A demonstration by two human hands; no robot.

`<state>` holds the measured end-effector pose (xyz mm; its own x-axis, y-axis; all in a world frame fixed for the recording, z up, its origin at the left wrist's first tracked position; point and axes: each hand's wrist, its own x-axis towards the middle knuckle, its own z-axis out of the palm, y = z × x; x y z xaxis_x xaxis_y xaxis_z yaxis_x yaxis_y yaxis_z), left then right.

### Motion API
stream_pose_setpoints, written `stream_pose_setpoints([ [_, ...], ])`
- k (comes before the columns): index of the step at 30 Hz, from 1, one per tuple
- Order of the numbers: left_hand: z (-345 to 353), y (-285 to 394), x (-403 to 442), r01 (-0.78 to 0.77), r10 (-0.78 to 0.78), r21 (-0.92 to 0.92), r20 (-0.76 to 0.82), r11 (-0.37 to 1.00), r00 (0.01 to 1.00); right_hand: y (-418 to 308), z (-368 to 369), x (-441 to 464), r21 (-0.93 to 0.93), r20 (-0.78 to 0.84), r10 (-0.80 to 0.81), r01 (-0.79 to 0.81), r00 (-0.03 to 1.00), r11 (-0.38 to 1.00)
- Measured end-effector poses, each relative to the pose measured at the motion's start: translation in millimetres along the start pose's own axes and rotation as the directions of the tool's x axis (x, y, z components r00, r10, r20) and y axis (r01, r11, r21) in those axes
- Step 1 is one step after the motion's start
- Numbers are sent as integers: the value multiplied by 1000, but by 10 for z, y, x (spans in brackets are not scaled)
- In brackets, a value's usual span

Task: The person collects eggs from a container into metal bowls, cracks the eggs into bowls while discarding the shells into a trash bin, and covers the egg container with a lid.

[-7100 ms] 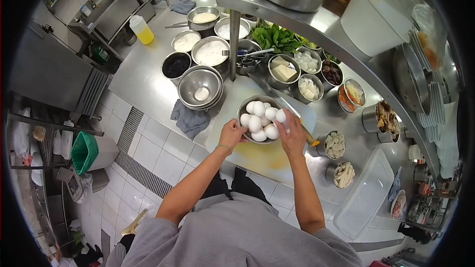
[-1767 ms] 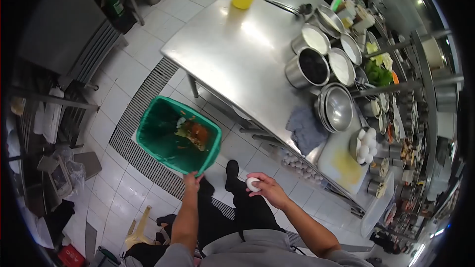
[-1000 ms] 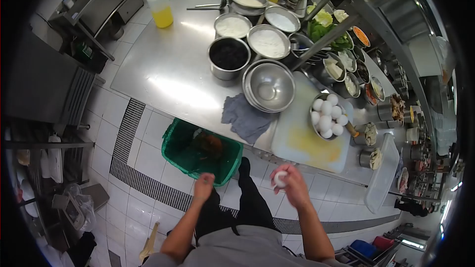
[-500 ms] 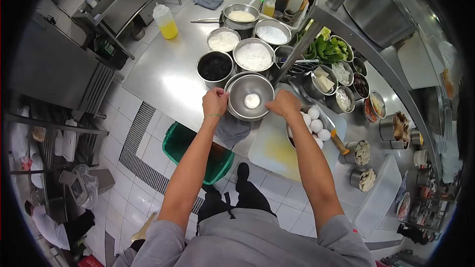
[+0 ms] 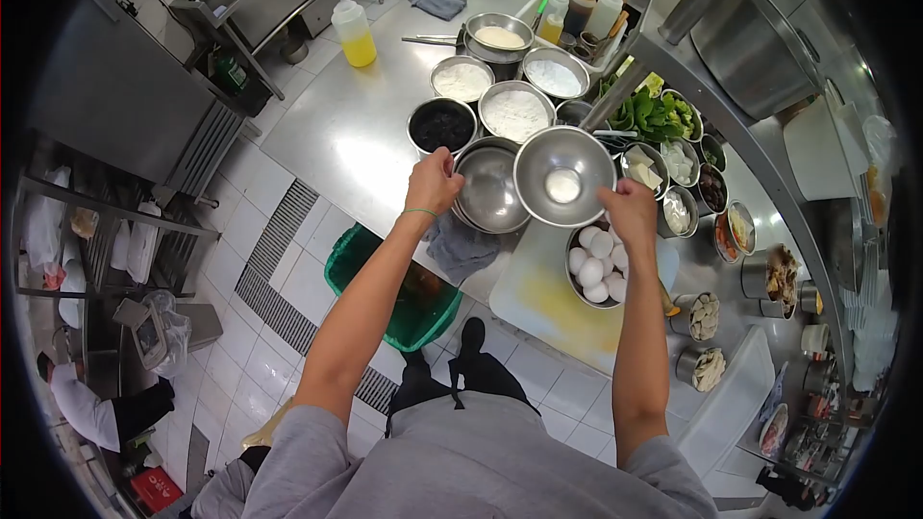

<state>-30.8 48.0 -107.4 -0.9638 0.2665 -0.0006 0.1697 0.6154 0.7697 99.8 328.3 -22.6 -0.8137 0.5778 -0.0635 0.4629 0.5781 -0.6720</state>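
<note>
Steel gleams on the held bowl (image 5: 588, 156), its near right rim clamped between thumb and fingers of the right grip (image 5: 630, 211). It hangs left of that grip, and its edge covers part of the bowl stack (image 5: 488, 190) to the view; whether the two touch cannot be told. A pale round patch shows at its bottom, perhaps only a reflection.

At the left grip (image 5: 436, 180), thumb and fingers are curled close together by the left rim of the bowl stack; whether they pinch it I cannot tell. Just beyond this grip stands a pot of something dark (image 5: 441, 125), with pans of white powder (image 5: 516, 112) farther on and to its right. A bottle (image 5: 355, 37) with yellow liquid stands well beyond it on the steel surface (image 5: 332, 139). Nearer the person than the left grip, a grey cloth (image 5: 461, 248) hangs partly over the edge, and a green bin (image 5: 437, 319) is below on the floor.

White eggs (image 5: 592, 273) fill another bowl nearer the person than the right grip, on a cutting board (image 5: 538, 281) with a yellow stain. Just beyond the right grip is a pot of pale blocks (image 5: 642, 173), with leafy greens (image 5: 646, 115) farther off.
</note>
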Motion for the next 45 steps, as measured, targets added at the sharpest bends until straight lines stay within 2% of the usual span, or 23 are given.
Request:
stream_pose_setpoints([
  [4, 210, 98, -86, 80, -78, 186, -19, 979, 997, 37, -148, -199, 137, -67, 44, -35, 997, 990],
  [9, 361, 177, 58, 24, -31, 223, 28, 975, 999, 175, -180, -306, 195, -66, 72, -58, 995, 979],
  [11, 358, 237, 172, -321, 281, 327, 166, 889, 945, 135, -188, -370, 178, -79, 68, -53, 995, 983],
  [12, 302, 368, 119, -325, 283, 327, 169, 887, 944, 150, -169, -379, 181, -82, 71, -55, 994, 982],
  [14, 176, 637, 20, -535, 593, 489, 45, 689, 804, 182, -120, -355, 161, -59, 61, -51, 996, 986],
  [15, 110, 690, -23, -534, 592, 489, 43, 690, 805, 168, -107, -369, 160, -58, 59, -49, 997, 986],
  [17, -53, 717, -66, -699, 734, 457, 135, 550, 666, 113, -55, -364, 66, -49, 48, -44, 998, 997],
  [21, -539, 541, -186, -727, 862, 507, -65, 463, 503, 95, 88, -334, 29, 2, 29, -29, 1000, 999],
  [23, -743, 382, -235, -679, 815, 451, -304, 579, 493, 100, 245, -251, -5, 35, -18, 18, 999, 1000],
  [25, -960, 206, -373, -449, 535, 299, -571, 842, 622, -32, 416, -188, 42, 120, -15, 10, 993, 999],
  [27, -1004, -386, -333, -230, 222, 91, -727, 969, 650, -87, 644, -102, 61, 174, 26, -37, 984, 997],
  [28, -991, -622, -356, -114, -81, -232, -688, 966, 721, -27, 754, -21, 57, 171, 30, -40, 985, 998],
  [29, -939, -841, -400, 28, -366, -523, -555, 852, 747, 46, 899, 49, 28, 175, 36, -41, 984, 999],
  [30, -797, -1097, -411, 35, -374, -523, -559, 851, 740, 69, 995, 68, 1, 184, 36, -37, 982, 999],
  [31, -640, -1373, -386, 71, -485, -631, -515, 773, 707, 59, 1011, 64, 1, 194, 30, -30, 981, 1000],
  [33, -463, -1606, -378, 106, -635, -787, -401, 608, 661, 62, 918, 42, 174, 25, 72, -75, 997, 982],
  [35, -277, -1708, -394, 99, -692, -867, -316, 489, 649, 69, 684, 22, 558, 212, 285, -355, 935, 750],
  [37, -209, -1652, -435, 56, -677, -924, -235, 379, 698, 279, 533, 108, 836, 355, 233, -419, 905, 354],
  [38, -266, -1526, -483, 55, -682, -924, -239, 379, 691, 297, 537, 133, 832, 363, 230, -425, 903, 356],
  [40, -364, -1075, -593, 219, -806, -891, -225, 398, 547, 433, 415, 143, 929, 363, 61, -366, 930, 62],
  [41, -302, -1053, -681, 235, -755, -792, -378, 563, 536, 366, 338, 116, 942, 333, 23, -333, 943, 32],
  [43, -82, -898, -961, 80, -399, -488, -596, 869, 697, 403, 245, 232, 962, 269, 3, -269, 963, -58],
  [45, 143, -15, -1288, 26, -256, -639, -271, 769, 928, 368, -26, 285, 943, 315, -11, -311, 949, 121],
])
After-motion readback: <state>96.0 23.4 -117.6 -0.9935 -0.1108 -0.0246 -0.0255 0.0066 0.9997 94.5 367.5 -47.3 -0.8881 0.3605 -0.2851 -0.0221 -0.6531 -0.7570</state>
